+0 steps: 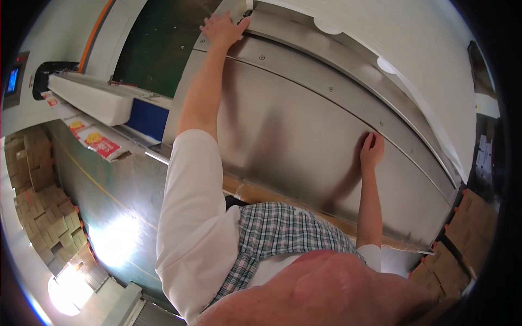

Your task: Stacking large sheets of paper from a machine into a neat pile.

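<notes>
A big curved stainless steel panel (293, 125) with screws along its seams fills the middle. My left hand (223, 27) reaches far up to the panel's top corner, fingers spread flat on the metal, thumb at the edge. My right hand (372, 149) lies against a seam (348, 111) lower on the right, fingers curled in, nothing visibly held. Both arms come out of short white sleeves (190, 217), and a checked garment (272, 233) is between them.
Stacked cardboard boxes stand at the left (43, 206) and at the right (467, 239). A long white block (92, 98) lies on a machine at the upper left, with red and yellow packets (100, 144) below it, a blue panel (147, 119) and a small screen (12, 80).
</notes>
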`<state>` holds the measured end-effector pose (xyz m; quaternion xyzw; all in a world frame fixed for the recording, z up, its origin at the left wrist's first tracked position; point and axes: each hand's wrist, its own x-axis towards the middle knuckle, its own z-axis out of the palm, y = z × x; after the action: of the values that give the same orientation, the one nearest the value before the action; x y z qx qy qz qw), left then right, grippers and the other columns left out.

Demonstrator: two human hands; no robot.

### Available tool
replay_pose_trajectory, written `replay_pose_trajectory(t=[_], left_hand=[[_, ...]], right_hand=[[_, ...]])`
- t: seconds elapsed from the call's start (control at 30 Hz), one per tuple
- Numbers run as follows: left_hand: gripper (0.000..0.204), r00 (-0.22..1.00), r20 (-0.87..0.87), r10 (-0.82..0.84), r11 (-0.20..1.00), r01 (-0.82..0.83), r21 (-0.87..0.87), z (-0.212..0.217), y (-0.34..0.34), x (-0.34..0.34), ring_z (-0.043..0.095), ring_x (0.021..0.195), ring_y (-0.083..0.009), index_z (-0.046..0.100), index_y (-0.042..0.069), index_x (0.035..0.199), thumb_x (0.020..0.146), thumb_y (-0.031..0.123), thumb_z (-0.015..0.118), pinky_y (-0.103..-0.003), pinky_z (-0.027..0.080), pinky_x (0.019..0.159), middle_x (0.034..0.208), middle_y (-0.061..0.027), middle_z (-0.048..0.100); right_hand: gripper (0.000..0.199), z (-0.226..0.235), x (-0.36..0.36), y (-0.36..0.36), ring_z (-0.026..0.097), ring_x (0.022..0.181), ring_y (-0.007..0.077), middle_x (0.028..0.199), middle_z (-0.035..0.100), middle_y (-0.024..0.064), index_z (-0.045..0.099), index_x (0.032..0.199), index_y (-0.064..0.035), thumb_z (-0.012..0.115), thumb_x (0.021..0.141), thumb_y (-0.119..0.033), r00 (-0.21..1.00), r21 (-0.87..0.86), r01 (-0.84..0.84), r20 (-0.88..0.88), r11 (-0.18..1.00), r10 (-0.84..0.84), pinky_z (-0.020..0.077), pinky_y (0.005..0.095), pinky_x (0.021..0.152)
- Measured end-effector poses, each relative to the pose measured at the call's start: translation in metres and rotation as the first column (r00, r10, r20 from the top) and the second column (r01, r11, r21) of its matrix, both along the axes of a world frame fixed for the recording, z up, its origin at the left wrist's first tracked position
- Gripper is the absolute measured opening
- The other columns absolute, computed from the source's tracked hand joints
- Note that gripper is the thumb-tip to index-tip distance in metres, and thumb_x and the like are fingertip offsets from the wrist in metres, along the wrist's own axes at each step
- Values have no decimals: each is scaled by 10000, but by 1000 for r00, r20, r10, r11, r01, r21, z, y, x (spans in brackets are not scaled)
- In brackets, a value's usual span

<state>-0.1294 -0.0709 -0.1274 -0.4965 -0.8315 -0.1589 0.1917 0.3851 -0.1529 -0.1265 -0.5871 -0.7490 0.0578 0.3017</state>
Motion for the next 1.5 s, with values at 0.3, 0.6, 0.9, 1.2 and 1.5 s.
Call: replay_pose_trajectory(t=[0.3,0.6,0.9,1.2,1.5], left_hand=[[488,993,92,-74,997,75,-3,-19,5,-27,425,1088,-368,582,220,1077,780,577,432,-569,310,815,1181,-109,499],[437,578,749,-325,942,125,313,63,61,14,548,938,-237,587,73,1041,794,430,535,-338,417,799,986,-129,607],[341,58,879,-473,879,-42,476,22,145,-40,521,936,-185,569,14,1071,864,272,490,-292,396,816,999,-120,590],[374,-8,894,-447,894,7,447,24,131,-25,502,988,-220,533,8,1105,865,273,423,-313,383,834,1058,-129,563],[423,385,845,-371,927,99,362,25,105,-72,561,837,-260,602,36,986,822,401,466,-325,432,738,905,-118,614]], right_hand=[[72,8,-8,4,513,617,236,727,525,92,547,826,-32,523,834,-99,1000,-4,-2,10,1000,2,428,329,548],[73,6,-2,3,519,632,267,725,528,106,531,810,-26,525,830,-96,997,-2,18,77,1000,-18,429,348,555],[58,13,-10,2,507,629,268,723,507,108,525,818,-23,517,829,-80,998,-52,21,55,998,-18,423,347,553],[44,13,-11,6,498,616,261,708,500,95,529,817,-32,522,822,-75,998,22,-12,59,1000,11,412,339,536],[40,14,-26,4,503,619,251,702,506,85,539,821,-43,530,812,-81,1000,9,-17,-4,1000,17,414,340,542]])
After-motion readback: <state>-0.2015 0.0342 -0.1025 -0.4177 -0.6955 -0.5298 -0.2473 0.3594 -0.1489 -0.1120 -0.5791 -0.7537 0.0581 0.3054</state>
